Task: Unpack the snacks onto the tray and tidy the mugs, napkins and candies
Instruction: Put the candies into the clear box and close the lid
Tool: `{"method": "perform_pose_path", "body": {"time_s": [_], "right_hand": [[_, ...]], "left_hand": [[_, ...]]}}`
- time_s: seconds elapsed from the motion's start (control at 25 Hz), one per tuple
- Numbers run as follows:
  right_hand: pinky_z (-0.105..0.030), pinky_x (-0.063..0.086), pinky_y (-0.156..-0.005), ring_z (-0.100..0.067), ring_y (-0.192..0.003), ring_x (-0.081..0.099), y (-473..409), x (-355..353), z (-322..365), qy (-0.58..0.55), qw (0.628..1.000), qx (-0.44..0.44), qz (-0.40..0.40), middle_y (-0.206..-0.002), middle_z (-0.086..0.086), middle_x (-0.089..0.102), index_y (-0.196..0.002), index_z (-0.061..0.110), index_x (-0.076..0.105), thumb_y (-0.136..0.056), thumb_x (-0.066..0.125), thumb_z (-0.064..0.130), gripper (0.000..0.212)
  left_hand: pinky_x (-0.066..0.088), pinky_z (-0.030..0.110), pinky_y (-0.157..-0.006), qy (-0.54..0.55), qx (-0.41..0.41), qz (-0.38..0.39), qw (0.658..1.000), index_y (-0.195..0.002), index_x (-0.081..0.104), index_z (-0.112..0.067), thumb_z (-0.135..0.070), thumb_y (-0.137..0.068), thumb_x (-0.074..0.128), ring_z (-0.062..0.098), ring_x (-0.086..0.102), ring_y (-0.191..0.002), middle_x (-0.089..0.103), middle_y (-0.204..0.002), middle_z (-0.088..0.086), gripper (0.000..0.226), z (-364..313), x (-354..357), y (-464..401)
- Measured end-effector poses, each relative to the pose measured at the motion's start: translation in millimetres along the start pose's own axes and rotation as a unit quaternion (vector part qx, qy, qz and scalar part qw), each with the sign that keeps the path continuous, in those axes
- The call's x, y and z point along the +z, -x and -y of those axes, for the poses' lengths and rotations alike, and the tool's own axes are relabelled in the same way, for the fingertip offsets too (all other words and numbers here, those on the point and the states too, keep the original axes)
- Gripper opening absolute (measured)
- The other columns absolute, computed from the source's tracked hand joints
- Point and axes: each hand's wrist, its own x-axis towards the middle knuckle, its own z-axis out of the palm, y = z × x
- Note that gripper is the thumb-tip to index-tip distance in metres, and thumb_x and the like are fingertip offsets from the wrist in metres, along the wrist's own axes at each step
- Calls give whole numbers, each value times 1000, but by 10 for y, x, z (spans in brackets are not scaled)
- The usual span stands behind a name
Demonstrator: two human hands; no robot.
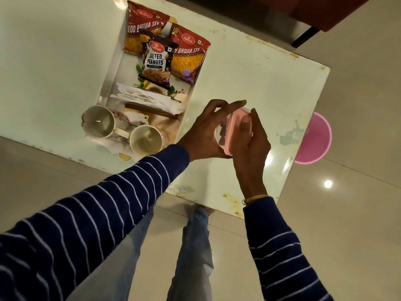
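Here, head view: both hands hold small clear container with pink lid (pixel 235 130) above bare table (pixel 271 88), right of tray (pixel 112 68). Left hand (pixel 204 133) cups body, fingers spread; right hand (pixel 251 135) closed on lid edge, thumb pressed flat. Dark candies faintly visible inside. Likely light, rigid, smooth plastic, so slippery; best gripped at lid rim and base. On tray: two bhujia sev packets, salted peanuts packet (pixel 155 61), napkins (pixel 147 98), two mugs (pixel 121 131).
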Motion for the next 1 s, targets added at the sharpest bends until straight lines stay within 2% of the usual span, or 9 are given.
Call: {"method": "perform_pose_path", "body": {"time_s": [0.12, 0.2, 0.36, 0.48, 0.6, 0.72, 0.8, 0.92, 1.0], "right_hand": [[-33, 43, -104, -21, -139, 38, 105, 64, 13, 95, 993, -38, 64, -158, -3, 28, -156, 24, 11, -91, 34, 67, 82], [-40, 47, -104, -26, -140, 37, 98, 52, 7, 131, 987, -56, 74, -159, -5, 23, -156, 24, 7, -92, 32, 66, 81], [-41, 50, -102, -27, -138, 38, 11, -8, -46, 154, 980, -91, 93, -157, -6, 26, -157, 21, 11, -93, 37, 60, 79], [-40, 49, -103, -22, -137, 37, -25, -23, -55, 124, 981, -85, 120, -156, -4, 27, -157, 23, 10, -89, 33, 69, 85], [-39, 50, -101, -21, -138, 37, -44, -81, -91, 114, 978, -92, 147, -156, -3, 25, -156, 22, 13, -82, 41, 72, 94], [-31, 51, -95, -24, -138, 38, 54, -125, -155, 115, 981, -115, 109, -158, -5, 20, -152, 20, 27, -80, 52, 68, 90], [-34, 54, -96, -23, -136, 40, 153, -122, -180, 70, 989, -114, 70, -156, -4, 27, -148, 18, 37, -84, 56, 59, 78], [-40, 52, -101, -19, -136, 43, 181, -188, -234, 37, 991, -121, 45, -152, -4, 42, -144, 19, 46, -92, 56, 46, 60], [-45, 52, -100, -20, -137, 44, 131, -288, -271, 46, 985, -153, 66, -151, -4, 46, -143, 24, 47, -96, 56, 42, 52]], "left_hand": [[53, 19, -91, 15, -12, -2, 1000, -152, 27, -31, -39, -52, 91, 2, 47, -111, 37, -131, -4, 119, -29, 10, -14], [52, 16, -90, 25, -21, -5, 999, -154, 18, -31, -37, -52, 93, -2, 47, -108, 39, -131, -4, 127, -18, 13, 14], [53, 19, -90, 43, -31, -7, 999, -154, 14, -33, -45, -50, 93, 3, 49, -109, 41, -135, 0, 131, -24, -26, 52], [57, 29, -88, 18, -2, -20, 1000, -150, 29, -29, -47, -53, 91, 6, 50, -107, 42, -132, 2, 117, -58, -28, 67], [56, 25, -87, 0, 16, -16, 1000, -142, 45, -23, -37, -55, 91, 9, 51, -109, 41, -133, 5, 100, -70, -29, 68], [57, 26, -82, -8, -1, -8, 1000, -141, 47, -21, -28, -58, 89, 4, 54, -90, 41, -128, 5, 93, -106, -40, 30], [59, 32, -83, 3, -13, -18, 1000, -142, 46, -20, -27, -58, 87, 3, 55, -86, 40, -125, 4, 93, -139, -41, -6], [51, 22, -97, -26, -3, 63, 998, -147, 37, -24, -37, -50, 95, 15, 54, -113, 35, -135, 6, 114, -115, -87, -49], [44, 18, -100, -63, 14, 113, 991, -147, 36, -21, -34, -54, 97, 20, 41, -134, 29, -149, 9, 112, -74, -171, -101]]}}
